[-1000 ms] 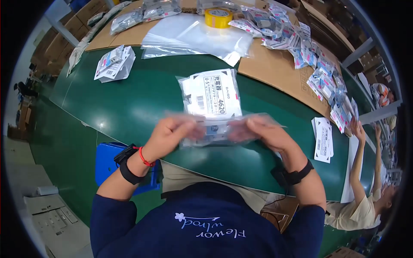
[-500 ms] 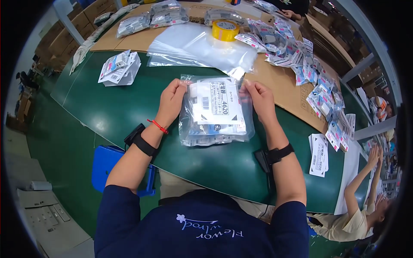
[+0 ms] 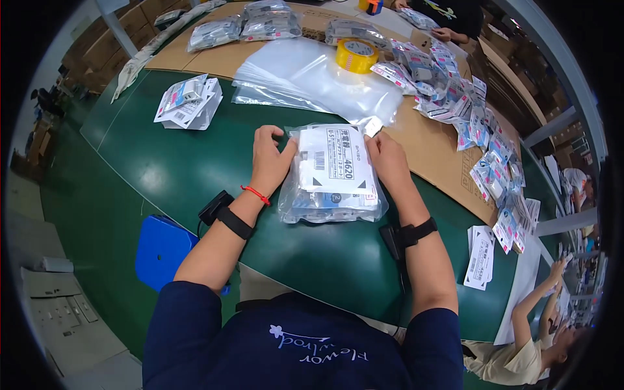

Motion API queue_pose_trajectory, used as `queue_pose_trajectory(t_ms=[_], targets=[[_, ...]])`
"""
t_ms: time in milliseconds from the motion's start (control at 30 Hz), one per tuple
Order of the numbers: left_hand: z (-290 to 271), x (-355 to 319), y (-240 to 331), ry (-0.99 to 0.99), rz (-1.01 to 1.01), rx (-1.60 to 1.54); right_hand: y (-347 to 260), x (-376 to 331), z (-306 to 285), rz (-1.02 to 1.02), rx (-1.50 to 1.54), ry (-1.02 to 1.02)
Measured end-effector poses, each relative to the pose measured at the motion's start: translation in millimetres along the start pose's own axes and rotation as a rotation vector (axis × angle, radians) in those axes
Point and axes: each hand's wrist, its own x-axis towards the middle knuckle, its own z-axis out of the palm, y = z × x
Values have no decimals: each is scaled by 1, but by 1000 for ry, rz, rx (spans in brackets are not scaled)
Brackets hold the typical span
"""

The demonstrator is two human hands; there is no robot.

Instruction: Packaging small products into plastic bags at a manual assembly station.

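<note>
Here, a filled clear bag (image 3: 333, 175) is gripped at its two upper corners on the green table (image 3: 162, 169).
It is pinched by the left hand (image 3: 272, 159) and right hand (image 3: 389, 159), set apart; small packets are held inside under a white label. Beyond it, empty plastic bags (image 3: 312, 81), a yellow tape roll (image 3: 356, 55) and loose packets (image 3: 455, 104) are spread on cardboard.

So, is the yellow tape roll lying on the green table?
No, the tape roll lies on clear plastic sheets over the brown cardboard, beyond the green table.

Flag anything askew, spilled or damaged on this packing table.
Nothing looks damaged. Small packets lie strewn loosely along the cardboard sheet on the right. The clear bag between the left hand and right hand lies flat.
</note>
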Motion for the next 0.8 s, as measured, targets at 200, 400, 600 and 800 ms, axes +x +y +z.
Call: queue_pose_trajectory(t_ms=[200,400,600,800], targets=[[-12,1,9,-112,-302,-200,9,-12,-2,-120,3,80],[-37,16,34,-316,-716,-525,-48,-23,-43,-195,-99,183],[-28,18,45,-491,-942,-835,-49,-34,15,-385,-340,105],[-21,-1,79,-660,-830,-1058,-4,-38,10,-103,458,188]])
